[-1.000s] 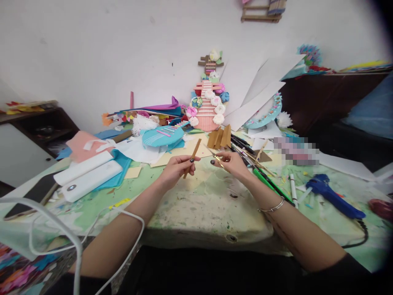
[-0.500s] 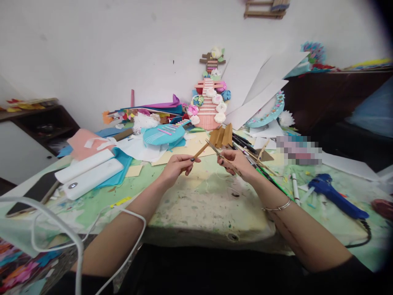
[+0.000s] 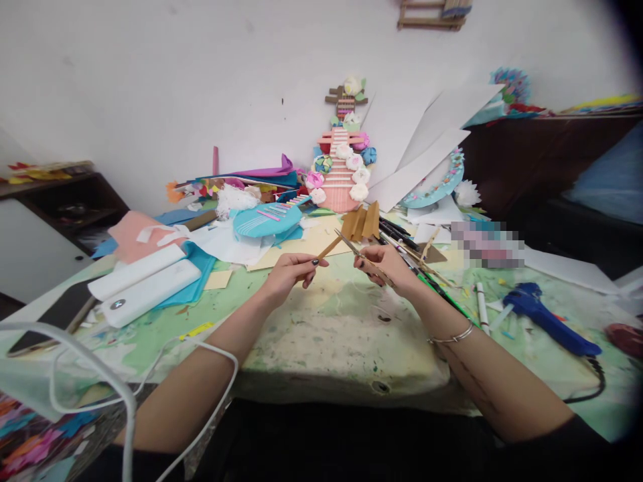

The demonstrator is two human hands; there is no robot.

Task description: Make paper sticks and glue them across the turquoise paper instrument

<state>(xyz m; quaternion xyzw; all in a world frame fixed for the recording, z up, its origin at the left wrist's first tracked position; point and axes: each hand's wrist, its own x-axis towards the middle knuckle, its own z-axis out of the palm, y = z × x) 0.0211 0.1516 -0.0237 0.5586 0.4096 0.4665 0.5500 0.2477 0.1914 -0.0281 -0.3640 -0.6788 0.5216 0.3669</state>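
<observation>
My left hand (image 3: 296, 271) pinches the lower end of a narrow brown paper strip (image 3: 330, 248), which slants up to the right. My right hand (image 3: 384, 268) is closed round the handles of a pair of scissors (image 3: 353, 248). Their blades point up and left, with the tips at the strip's upper end. Whether the blades are parted on the strip is too small to tell. Just beyond lies a folded piece of brown paper (image 3: 360, 224), beside several dark pens (image 3: 394, 231).
At right lie a blue glue gun (image 3: 552, 321) with its cord and a white marker (image 3: 482, 308). Left are white rolls (image 3: 151, 291), a blue paper shape (image 3: 268, 221) and a white cable (image 3: 130, 402) near my left arm. A flower-decorated pink guitar shape (image 3: 341, 177) leans on the wall.
Both hands stay nearly in place, still on the strip and the scissors. The whole view has shifted very slightly.
</observation>
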